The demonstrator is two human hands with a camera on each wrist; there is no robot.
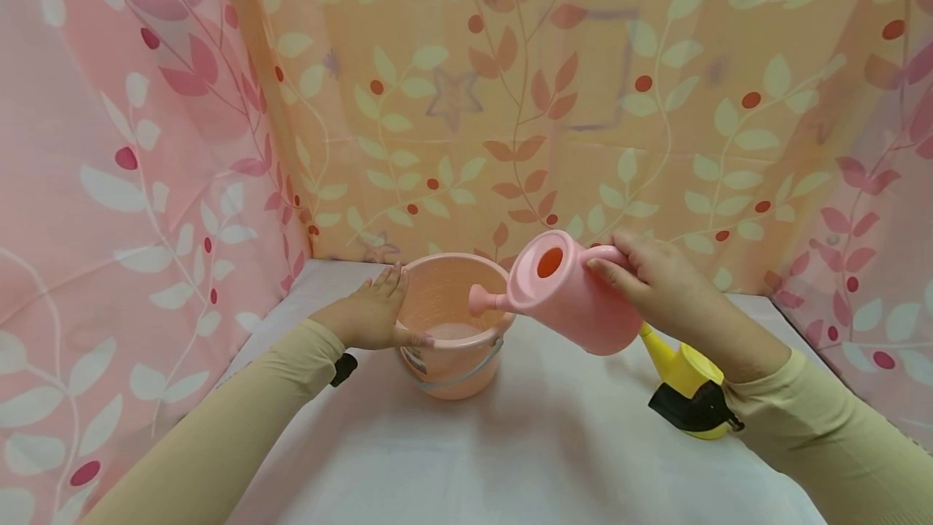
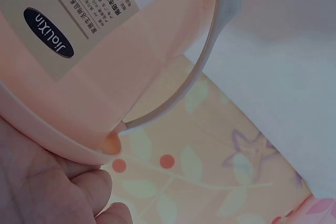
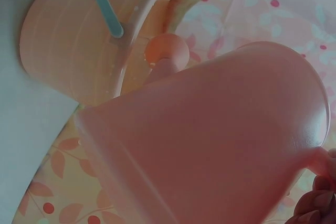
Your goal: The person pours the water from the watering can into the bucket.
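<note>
A peach-coloured plastic bucket [image 1: 453, 367] stands upright on the white-covered table, its grey handle [image 2: 202, 66] hanging down on the near side. My left hand [image 1: 370, 313] rests against the bucket's left rim, fingers straight and thumb laid along the near rim. My right hand [image 1: 656, 274] grips the handle of a pink watering can [image 1: 576, 306], holding it up to the right of the bucket. The can tips left, and its round sprinkler head [image 3: 167, 51] reaches over the bucket's opening. Small pale droplets show near the sprinkler head in the right wrist view.
Behind my right forearm is a yellow object with a tapering spout [image 1: 659, 351], partly hidden by the arm and a black wrist-worn device [image 1: 692, 405]. Leaf-patterned cloth walls [image 1: 452, 144] enclose the table [image 1: 437, 460] at the back and sides.
</note>
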